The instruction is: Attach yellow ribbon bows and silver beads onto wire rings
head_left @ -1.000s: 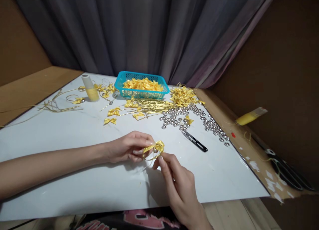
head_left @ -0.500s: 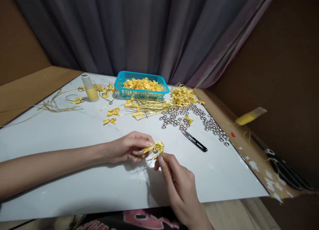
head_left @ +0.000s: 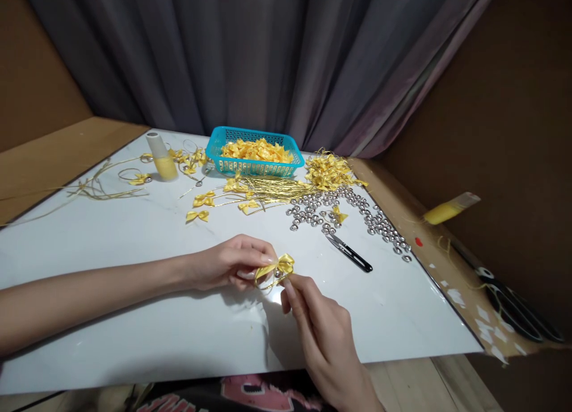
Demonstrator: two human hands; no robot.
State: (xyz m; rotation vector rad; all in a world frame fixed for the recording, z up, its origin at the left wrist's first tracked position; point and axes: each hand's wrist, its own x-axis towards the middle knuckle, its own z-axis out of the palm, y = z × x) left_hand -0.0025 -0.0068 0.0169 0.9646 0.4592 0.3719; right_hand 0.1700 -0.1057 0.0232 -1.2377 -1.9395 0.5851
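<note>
Between my two hands, above the white tabletop (head_left: 214,334), is a yellow ribbon bow (head_left: 285,261) with a loop of gold cord (head_left: 269,286). A small silver bell-like piece (head_left: 277,274) hangs at its middle. My left hand (head_left: 241,262) is closed, thumb and fingers pinching the bow's left side. From the lower right, my right hand (head_left: 319,322) pinches the cord close beneath the bow; its fingertips partly hide the strand. Black thread snips (head_left: 351,254) lie right of the hands, near a spread of silver pieces (head_left: 313,212).
A blue basket (head_left: 254,169) of yellow bows stands at the back, with gold cords (head_left: 281,189) before it. Finished-looking bows (head_left: 330,171) are piled to its right. A glue bottle (head_left: 161,157) stands left; another bottle (head_left: 451,208) and large scissors (head_left: 513,308) are at the right.
Both hands stay almost in place with the bow between them. The right fingers shift slightly at the cord, and the silver piece has moved a little left.
</note>
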